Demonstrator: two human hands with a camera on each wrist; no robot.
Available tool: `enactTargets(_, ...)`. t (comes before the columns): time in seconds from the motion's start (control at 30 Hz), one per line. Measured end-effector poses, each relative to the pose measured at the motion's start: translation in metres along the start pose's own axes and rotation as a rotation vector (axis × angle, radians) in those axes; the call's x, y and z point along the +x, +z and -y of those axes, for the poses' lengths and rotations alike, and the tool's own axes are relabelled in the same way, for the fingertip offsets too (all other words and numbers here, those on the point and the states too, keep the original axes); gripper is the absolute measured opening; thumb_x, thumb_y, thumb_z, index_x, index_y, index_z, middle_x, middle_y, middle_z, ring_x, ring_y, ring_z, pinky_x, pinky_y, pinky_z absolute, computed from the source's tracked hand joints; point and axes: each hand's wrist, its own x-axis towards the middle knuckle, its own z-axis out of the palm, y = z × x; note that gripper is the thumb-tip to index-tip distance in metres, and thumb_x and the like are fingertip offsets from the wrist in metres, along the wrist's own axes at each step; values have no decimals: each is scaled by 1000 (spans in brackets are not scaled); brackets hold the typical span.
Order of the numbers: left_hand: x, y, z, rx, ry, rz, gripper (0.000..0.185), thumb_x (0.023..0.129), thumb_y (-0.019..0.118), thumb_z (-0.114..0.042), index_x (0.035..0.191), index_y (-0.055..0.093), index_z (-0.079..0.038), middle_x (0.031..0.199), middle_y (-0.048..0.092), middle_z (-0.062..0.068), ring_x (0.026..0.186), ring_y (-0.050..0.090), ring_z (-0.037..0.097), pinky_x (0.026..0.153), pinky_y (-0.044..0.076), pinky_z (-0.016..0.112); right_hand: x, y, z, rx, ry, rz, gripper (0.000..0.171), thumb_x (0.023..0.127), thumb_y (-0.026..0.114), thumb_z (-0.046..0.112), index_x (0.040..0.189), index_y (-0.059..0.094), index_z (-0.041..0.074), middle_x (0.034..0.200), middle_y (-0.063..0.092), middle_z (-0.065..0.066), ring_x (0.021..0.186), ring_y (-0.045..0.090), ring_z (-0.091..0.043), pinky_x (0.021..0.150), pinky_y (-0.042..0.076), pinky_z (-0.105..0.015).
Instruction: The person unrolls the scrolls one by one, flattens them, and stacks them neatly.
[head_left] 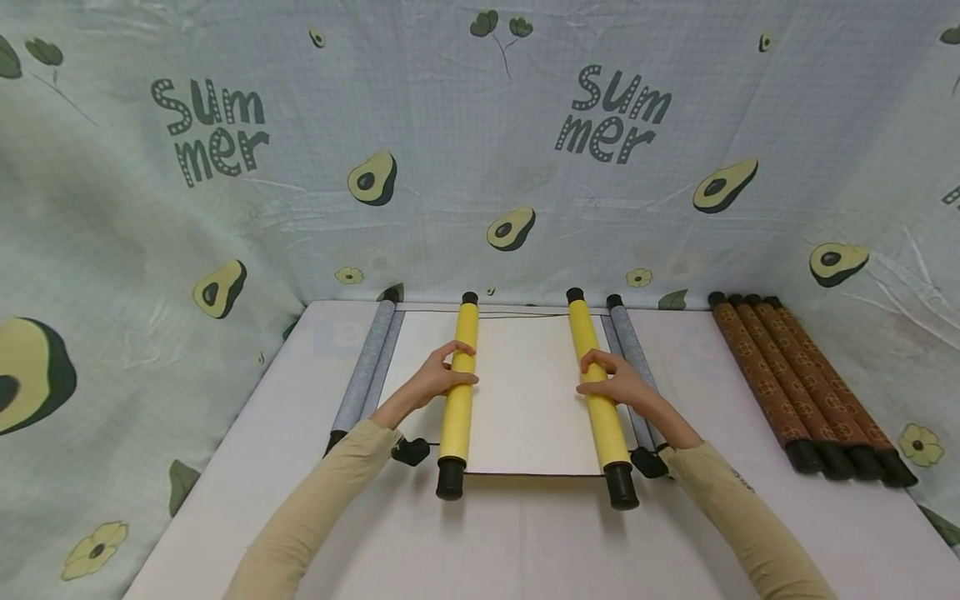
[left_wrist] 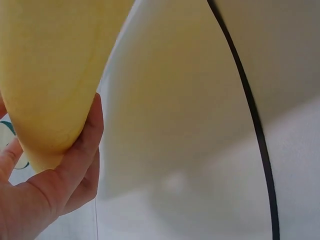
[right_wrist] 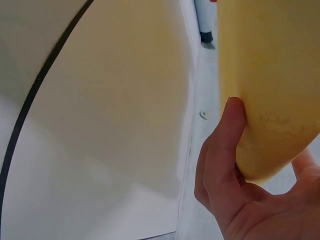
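Note:
Two yellow scroll rolls with black end caps stand apart, roughly parallel, with a white sheet (head_left: 528, 400) stretched between them. My left hand (head_left: 437, 377) grips the left yellow roll (head_left: 456, 425) near its middle, thumb on the near side. On the other side, my right hand (head_left: 619, 382) holds the right yellow roll (head_left: 609, 429) in the same way. Curled fingers (left_wrist: 90, 135) wrap the roll's underside in the left wrist view; the right wrist view shows fingers (right_wrist: 220, 165) around the other roll. A dark line marks the sheet's near edge.
Grey rolls flank the yellow ones, a left grey roll (head_left: 366, 367) and a right grey roll (head_left: 634, 342), with white sheet beneath. Black tied ends (head_left: 410, 452) lie near them. Several brown patterned rolls (head_left: 787, 375) lie side by side at the right. An avocado-print cloth (head_left: 450, 108) backs the table.

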Motion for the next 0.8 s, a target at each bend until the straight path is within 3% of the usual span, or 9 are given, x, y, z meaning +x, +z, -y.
enactTargets(0.5,-4,-6,0,20,-21,21,45,79,56,-5,123,46,-8,101,46,16,72,52,19,54,47,27,-1,-9,-8,-11,0,9,23,80,56,15,100,48,8,109,44,-21,66,52,-21,51,45,-27)
enactTargets(0.8,-3,-7,-1,34,-31,31,40,80,60,-11,118,48,-8,104,47,16,73,53,19,55,48,27,-4,-13,-7,2,-14,30,26,81,60,16,101,47,5,103,44,-19,66,51,-20,51,44,-27)
